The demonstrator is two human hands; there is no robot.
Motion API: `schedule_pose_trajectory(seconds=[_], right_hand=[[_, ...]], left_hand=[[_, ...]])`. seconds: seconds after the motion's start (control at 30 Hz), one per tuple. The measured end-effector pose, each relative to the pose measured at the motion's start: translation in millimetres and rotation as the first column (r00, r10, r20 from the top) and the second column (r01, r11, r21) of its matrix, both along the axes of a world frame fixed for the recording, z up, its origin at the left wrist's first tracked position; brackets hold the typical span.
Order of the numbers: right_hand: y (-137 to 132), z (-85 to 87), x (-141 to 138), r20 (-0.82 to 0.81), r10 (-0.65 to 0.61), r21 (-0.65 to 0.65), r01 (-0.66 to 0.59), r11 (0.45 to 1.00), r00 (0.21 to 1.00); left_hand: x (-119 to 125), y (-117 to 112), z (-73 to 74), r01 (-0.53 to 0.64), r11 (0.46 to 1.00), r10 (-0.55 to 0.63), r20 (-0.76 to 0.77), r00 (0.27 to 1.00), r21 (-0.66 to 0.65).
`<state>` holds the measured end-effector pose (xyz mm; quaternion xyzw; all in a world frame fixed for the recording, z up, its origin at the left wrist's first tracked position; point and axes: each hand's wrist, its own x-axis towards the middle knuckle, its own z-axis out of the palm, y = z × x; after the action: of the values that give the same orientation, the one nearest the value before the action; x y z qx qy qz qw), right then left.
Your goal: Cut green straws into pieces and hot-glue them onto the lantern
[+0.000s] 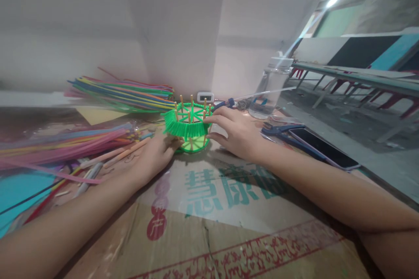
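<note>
A small round basket of green fuzzy pipe cleaner woven around upright wooden sticks stands on flattened cardboard. My left hand rests at its lower left, fingers curled against the green base. My right hand is on its right side, fingers pinching the woven band near a stick. A green disc forms the basket's bottom.
Bundles of coloured pipe cleaners and pink ones lie at left, with a pen. A clear plastic jar, blue pliers and a phone sit at right. White boards stand behind.
</note>
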<state>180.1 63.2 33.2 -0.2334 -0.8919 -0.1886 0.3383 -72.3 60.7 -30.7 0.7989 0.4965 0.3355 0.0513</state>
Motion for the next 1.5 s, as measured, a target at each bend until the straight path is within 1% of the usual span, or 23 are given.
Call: schedule_pose_trajectory(seconds=[0.1, 0.2, 0.33, 0.47, 0.57, 0.6, 0.63, 0.67, 0.7, 0.73, 0.77, 0.8, 0.83, 0.87, 0.9, 0.93, 1.0, 1.07, 1.17, 1.23, 1.37, 1.43, 1.5], right_hand=[[-1, 0.6, 1, -0.008, 0.007, -0.022, -0.007, 1.000, 1.000], [-2, 1.4, 3, -0.035, 0.018, -0.035, -0.019, 0.999, 0.999], [-3, 0.4, 5, -0.040, 0.013, -0.016, -0.013, 1.000, 0.999], [-2, 0.1, 2, -0.036, 0.018, -0.009, -0.018, 1.000, 0.999], [-1, 8.3, 7, -0.101, 0.059, -0.074, -0.066, 0.995, 0.993], [1, 13.2, 11, -0.129, 0.049, -0.105, -0.063, 0.993, 0.990], [3, 18.8, 17, -0.155, 0.013, -0.141, -0.035, 0.989, 0.988], [6, 24.6, 25, -0.167, -0.057, -0.186, 0.025, 0.982, 0.984], [9, 30.1, 33, -0.158, -0.157, -0.245, 0.115, 0.963, 0.975], [14, 34.7, 43, -0.120, -0.273, -0.317, 0.224, 0.922, 0.954], [20, 37.7, 53, -0.041, -0.383, -0.393, 0.338, 0.855, 0.923], [26, 38.8, 62, 0.066, -0.469, -0.452, 0.445, 0.773, 0.881], [33, 37.9, 71, 0.178, -0.518, -0.492, 0.532, 0.689, 0.837], [42, 35.2, 79, 0.274, -0.535, -0.516, 0.591, 0.620, 0.799], [50, 30.9, 85, 0.336, -0.541, -0.526, 0.630, 0.571, 0.771], [59, 25.7, 91, 0.351, -0.573, -0.521, 0.663, 0.538, 0.741], [78, 14.9, 97, 0.328, -0.617, -0.513, 0.683, 0.520, 0.716], [96, 6.6, 100, 0.291, -0.635, -0.528, 0.673, 0.517, 0.716], [119, 0.2, 96, 0.253, -0.604, -0.604, 0.611, 0.512, 0.756], [131, -3.0, 90, 0.225, -0.564, -0.664, 0.549, 0.508, 0.794], [144, -11.9, 75, 0.164, -0.494, -0.755, 0.431, 0.494, 0.854], [144, -15.4, 68, 0.122, -0.494, -0.779, 0.392, 0.490, 0.861], [141, -15.9, 65, 0.062, -0.523, -0.789, 0.363, 0.496, 0.850]], left_hand=[[0, 0, 0.2, 0.007, 1.000, -0.007, 0.011, 1.000, -0.009], [-1, 2, -2.8, 0.018, 1.000, -0.018, 0.021, 1.000, -0.006], [-3, 4, -8.1, 0.026, 1.000, -0.025, 0.042, 0.999, -0.013], [-3, 4, -6.1, -0.004, 0.999, 0.005, 0.031, 0.999, -0.043], [-2, 3, -2.5, -0.022, 0.995, 0.025, 0.025, 0.999, -0.096], [-2, 4, -2.3, -0.017, 0.994, 0.021, 0.035, 0.999, -0.111], [-3, 4, -2.7, -0.011, 0.993, 0.017, 0.049, 0.999, -0.118], [-3, 4, -3.6, -0.010, 0.993, 0.018, 0.064, 0.998, -0.117], [-3, 5, -4.7, -0.008, 0.993, 0.017, 0.077, 0.997, -0.115], [-4, 5, -5.9, -0.002, 0.994, 0.012, 0.090, 0.996, -0.113], [-4, 6, -6.9, 0.006, 0.994, 0.005, 0.103, 0.995, -0.112], [-4, 6, -7.5, 0.014, 0.994, -0.001, 0.110, 0.994, -0.113], [-4, 6, -7.6, 0.017, 0.994, -0.005, 0.109, 0.994, -0.112], [-3, 5, -7.4, 0.015, 0.994, -0.004, 0.101, 0.995, -0.110], [-3, 5, -6.8, 0.009, 0.994, 0.001, 0.090, 0.996, -0.110], [-3, 5, -6.1, 0.000, 0.994, 0.009, 0.082, 0.997, -0.112], [-2, 5, -5.0, -0.004, 0.993, 0.015, 0.088, 0.996, -0.120], [-1, 5, -4.9, -0.010, 0.992, 0.022, 0.097, 0.995, -0.128], [-2, 5, -6.2, -0.027, 0.991, 0.039, 0.090, 0.995, -0.128], [-2, 5, -7.3, -0.013, 0.992, 0.026, 0.099, 0.995, -0.124], [-2, 5, -7.4, -0.016, 0.993, 0.027, 0.088, 0.996, -0.120], [-2, 5, -6.4, -0.031, 0.992, 0.041, 0.073, 0.997, -0.125], [-2, 5, -5.5, -0.031, 0.991, 0.040, 0.067, 0.997, -0.132]])
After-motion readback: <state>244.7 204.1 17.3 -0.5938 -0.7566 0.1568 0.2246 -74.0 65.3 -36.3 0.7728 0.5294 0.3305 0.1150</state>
